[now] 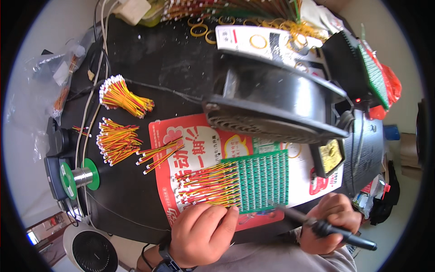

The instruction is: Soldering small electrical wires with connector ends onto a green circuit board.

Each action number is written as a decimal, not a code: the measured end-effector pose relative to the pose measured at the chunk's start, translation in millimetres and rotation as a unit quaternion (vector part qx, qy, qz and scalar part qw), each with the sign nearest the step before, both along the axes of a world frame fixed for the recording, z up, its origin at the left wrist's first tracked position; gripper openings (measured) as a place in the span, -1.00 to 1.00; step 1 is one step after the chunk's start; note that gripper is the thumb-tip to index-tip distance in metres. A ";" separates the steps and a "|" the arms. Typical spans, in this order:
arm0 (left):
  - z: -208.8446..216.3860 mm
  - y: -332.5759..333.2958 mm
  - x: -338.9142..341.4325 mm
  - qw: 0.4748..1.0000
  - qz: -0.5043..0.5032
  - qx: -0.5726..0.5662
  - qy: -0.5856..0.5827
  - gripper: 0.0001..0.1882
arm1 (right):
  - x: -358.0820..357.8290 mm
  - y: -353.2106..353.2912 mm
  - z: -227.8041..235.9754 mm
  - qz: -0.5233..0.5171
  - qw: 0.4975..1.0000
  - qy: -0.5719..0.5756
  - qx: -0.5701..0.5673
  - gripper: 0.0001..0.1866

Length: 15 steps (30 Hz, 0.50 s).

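Note:
My left hand (pixel 204 233) is closed in a pinch at the lower left corner of a green circuit board panel (pixel 263 181). What sits between its fingertips is hidden. A row of red and yellow wire leads (pixel 210 183) with white connectors runs leftward from the panel's left edge, down to these fingers. My right hand (pixel 330 222) is wrapped round the black handle of a soldering iron (pixel 358 239). The iron's blurred shaft points left, toward the panel's lower right edge. Panel and leads lie on a red and white printed sheet (pixel 158 136).
A large black fan (pixel 276 99) stands behind the panel, with a yellow tip-cleaning sponge (pixel 331 154) at its right. Wire lead piles (pixel 118 141) and a bundle (pixel 124 97) lie left. A solder spool (pixel 81 177) stands near cables. Yellow rubber bands (pixel 199 30) lie at the back.

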State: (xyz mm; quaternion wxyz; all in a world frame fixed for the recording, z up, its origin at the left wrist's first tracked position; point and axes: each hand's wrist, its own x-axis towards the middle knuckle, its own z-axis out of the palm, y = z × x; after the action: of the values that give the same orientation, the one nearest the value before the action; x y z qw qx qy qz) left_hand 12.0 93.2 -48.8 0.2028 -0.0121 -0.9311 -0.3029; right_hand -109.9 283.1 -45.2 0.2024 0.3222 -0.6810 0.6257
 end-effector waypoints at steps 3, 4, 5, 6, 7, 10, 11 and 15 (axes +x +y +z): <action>4.0 -0.9 0.1 1.000 0.008 -0.015 -0.009 -0.83 | -16.1 17.7 18.1 -0.094 0.995 -0.006 -0.038 -0.63; 4.4 0.1 2.2 1.000 0.012 -0.022 -0.014 -0.79 | -21.5 24.5 25.9 -0.124 0.991 -0.021 -0.043 -0.65; 6.2 1.0 2.5 1.000 0.012 -0.016 -0.014 -0.79 | -29.3 30.0 29.6 -0.156 0.986 -0.025 -0.048 -0.71; 9.0 1.4 2.3 1.000 0.012 -0.010 -0.013 -0.78 | -34.6 34.1 31.0 -0.182 0.982 -0.038 -0.039 -0.77; 10.0 2.8 2.4 1.000 0.011 -0.002 -0.010 -0.77 | -38.1 38.2 32.5 -0.202 0.978 -0.048 -0.023 -0.82; 11.3 5.6 1.0 1.000 0.014 0.006 0.000 -0.77 | -51.7 35.4 34.5 -0.210 0.973 -0.091 0.036 -0.86; 10.9 6.0 0.2 1.000 0.013 0.007 0.000 -0.77 | -54.4 31.0 32.6 -0.199 0.972 -0.114 0.058 -0.84; 6.1 2.5 0.0 1.000 0.017 0.011 0.003 -0.76 | -45.8 4.6 35.9 -0.014 0.915 -0.400 -0.058 -0.60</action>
State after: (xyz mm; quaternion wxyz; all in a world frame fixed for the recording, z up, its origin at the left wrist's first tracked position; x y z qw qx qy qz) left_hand 12.0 95.7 -42.8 0.2110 0.0052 -0.9272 -0.3094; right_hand -155.7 287.7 -9.3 -0.0598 0.0235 -0.6717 0.7380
